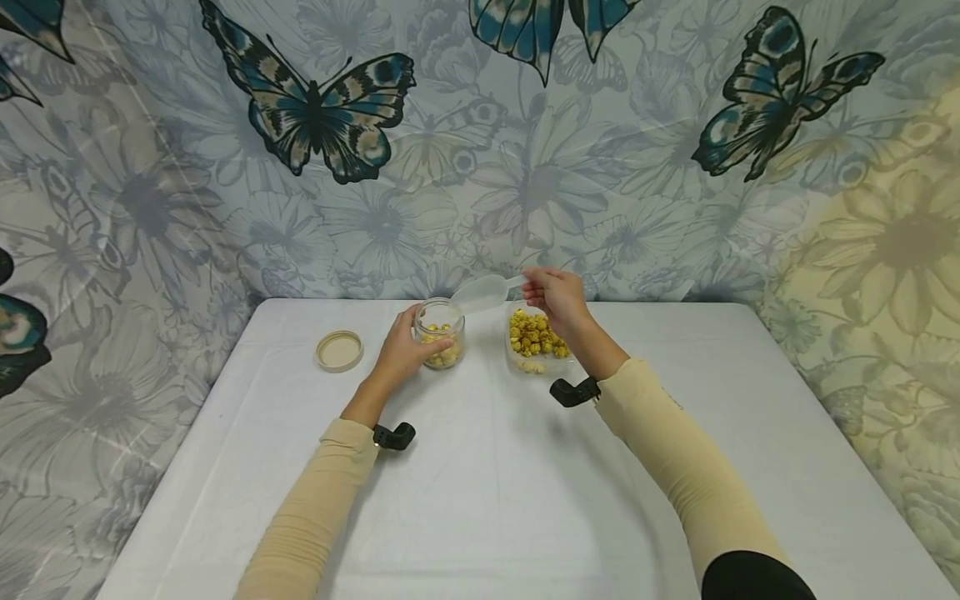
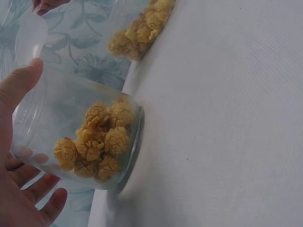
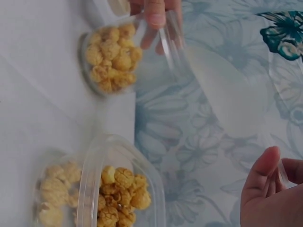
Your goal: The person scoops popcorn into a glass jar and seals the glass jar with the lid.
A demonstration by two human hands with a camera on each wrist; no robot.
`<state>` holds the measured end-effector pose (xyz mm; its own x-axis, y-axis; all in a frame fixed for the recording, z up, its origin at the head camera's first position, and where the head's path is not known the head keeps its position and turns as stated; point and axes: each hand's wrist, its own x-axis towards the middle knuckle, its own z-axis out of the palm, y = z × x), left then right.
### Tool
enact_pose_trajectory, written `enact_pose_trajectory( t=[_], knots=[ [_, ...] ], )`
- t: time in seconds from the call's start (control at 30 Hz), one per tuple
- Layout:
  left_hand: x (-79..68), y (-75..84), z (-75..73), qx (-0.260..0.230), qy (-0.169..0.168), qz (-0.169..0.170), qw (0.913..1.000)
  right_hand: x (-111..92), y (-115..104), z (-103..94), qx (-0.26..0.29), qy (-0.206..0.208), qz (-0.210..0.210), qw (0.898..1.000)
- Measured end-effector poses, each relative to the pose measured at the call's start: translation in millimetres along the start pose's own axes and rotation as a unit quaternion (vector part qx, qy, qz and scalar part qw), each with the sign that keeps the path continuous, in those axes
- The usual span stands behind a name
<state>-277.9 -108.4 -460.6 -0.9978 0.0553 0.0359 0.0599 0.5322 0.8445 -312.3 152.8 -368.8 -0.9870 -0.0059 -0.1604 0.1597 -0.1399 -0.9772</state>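
Observation:
A clear jar (image 1: 440, 333) partly filled with yellow popcorn stands on the white table (image 1: 487, 483). My left hand (image 1: 401, 354) grips its side; the left wrist view shows the thumb and fingers round the jar (image 2: 80, 137). My right hand (image 1: 553, 293) pinches the handle of a clear plastic scoop (image 1: 483, 292), held tilted just above the jar's mouth. In the right wrist view the scoop (image 3: 227, 99) stretches from my right hand (image 3: 270, 194) toward the jar (image 3: 128, 56). A clear tub (image 1: 536, 340) of popcorn sits under the right wrist, also seen as the tub (image 3: 120, 189) in that view.
A beige round lid (image 1: 339, 350) lies flat on the table left of the jar. A butterfly-and-flower cloth (image 1: 480, 150) hangs behind the table and along both sides. Black camera mounts sit on both wrists.

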Motion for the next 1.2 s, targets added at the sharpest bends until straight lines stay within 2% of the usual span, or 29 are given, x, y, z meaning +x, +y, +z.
enact_pose_trajectory(
  t=[0.4,0.97,1.2],
  knots=[
    [0.5,5.3,-4.0,0.025,-0.011,-0.001,0.9996,-1.0,-3.1,-4.6,0.044,-0.001,-0.004,0.999],
    [0.7,11.2,-7.1,0.040,-0.011,0.004,0.9991,-2.9,-11.1,-13.6,0.086,0.031,-0.011,0.996],
    [1.2,17.7,-8.1,0.038,0.008,0.031,0.9988,-6.8,-15.8,-18.4,0.086,0.036,-0.022,0.995]
  ],
)
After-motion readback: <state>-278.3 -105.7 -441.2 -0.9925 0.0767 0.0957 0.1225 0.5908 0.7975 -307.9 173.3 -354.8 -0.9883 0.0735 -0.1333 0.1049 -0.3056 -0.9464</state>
